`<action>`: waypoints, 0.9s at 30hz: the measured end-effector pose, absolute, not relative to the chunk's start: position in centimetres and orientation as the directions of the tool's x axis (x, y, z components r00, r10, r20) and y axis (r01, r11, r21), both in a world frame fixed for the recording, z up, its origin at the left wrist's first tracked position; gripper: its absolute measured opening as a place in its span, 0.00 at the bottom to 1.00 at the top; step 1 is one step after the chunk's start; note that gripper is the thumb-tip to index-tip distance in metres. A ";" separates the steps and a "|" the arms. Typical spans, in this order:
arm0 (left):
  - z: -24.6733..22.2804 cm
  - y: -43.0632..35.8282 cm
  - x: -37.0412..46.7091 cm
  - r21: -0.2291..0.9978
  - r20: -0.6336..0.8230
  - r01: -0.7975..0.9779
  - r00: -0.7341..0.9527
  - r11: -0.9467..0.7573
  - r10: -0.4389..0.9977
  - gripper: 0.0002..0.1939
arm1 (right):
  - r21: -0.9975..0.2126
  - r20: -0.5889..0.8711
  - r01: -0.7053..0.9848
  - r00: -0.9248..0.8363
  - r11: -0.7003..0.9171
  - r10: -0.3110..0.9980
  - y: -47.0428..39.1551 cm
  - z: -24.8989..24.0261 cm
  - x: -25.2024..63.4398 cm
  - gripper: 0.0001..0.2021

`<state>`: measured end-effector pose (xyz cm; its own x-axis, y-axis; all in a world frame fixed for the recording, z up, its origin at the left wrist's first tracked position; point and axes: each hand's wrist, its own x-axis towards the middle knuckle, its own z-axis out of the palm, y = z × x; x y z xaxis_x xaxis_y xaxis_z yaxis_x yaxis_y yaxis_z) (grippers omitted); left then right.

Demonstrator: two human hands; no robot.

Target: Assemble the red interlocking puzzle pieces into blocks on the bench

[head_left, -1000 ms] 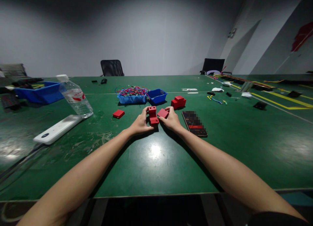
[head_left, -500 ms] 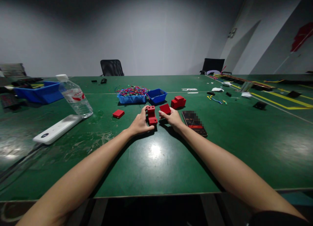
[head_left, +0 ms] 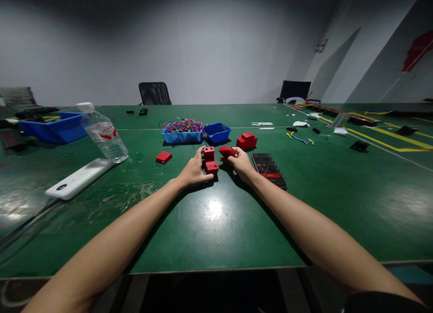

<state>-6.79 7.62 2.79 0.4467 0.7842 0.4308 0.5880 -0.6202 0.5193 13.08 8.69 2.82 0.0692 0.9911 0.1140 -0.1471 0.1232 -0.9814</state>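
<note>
- Pale wall (head_left: 216,56) spans the background, darker along its upper edge.
- Green table (head_left: 216,241) fills most of the view below it, glossy under a bright reflection.
- Two forearms reach in from the near edge. Left hand (head_left: 193,171) curves around the left side of a notched red block, fingers by its far end, thumb by its near end. Right hand (head_left: 244,164) pinches a red slab between thumb and fingers.
- Blue tray (head_left: 218,133) sits beyond both hands.
- Dark phone (head_left: 269,172) lies just right of the right hand.
- Notched red block (head_left: 210,160) sits within the left hand's curve; its long axis runs from far to near, near end slightly rightward, holes facing up. Whether it touches the table, I cannot tell.
- Red slab (head_left: 226,151) extends leftward from the right fingertips, tilted, its longer edge running roughly left to right. A narrow gap parts it from the block.
- Red tile (head_left: 164,157) lies flat, well left of the left hand.
</note>
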 end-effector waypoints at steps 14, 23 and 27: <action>3.2 7.3 -6.8 0.511 0.420 0.587 0.467 -0.628 0.778 0.52 | -0.919 -0.041 -0.391 -0.022 -0.047 0.999 8.3 3.7 12.7 0.18; 2.8 7.5 -6.7 0.509 0.427 0.590 0.460 -0.627 0.779 0.53 | -0.842 -0.094 -0.529 -0.047 -0.105 0.994 7.8 4.3 12.8 0.13; 3.0 7.3 -6.6 0.514 0.420 0.591 0.458 -0.622 0.783 0.52 | -0.779 -0.128 -0.609 -0.083 -0.152 0.988 7.5 4.7 12.7 0.05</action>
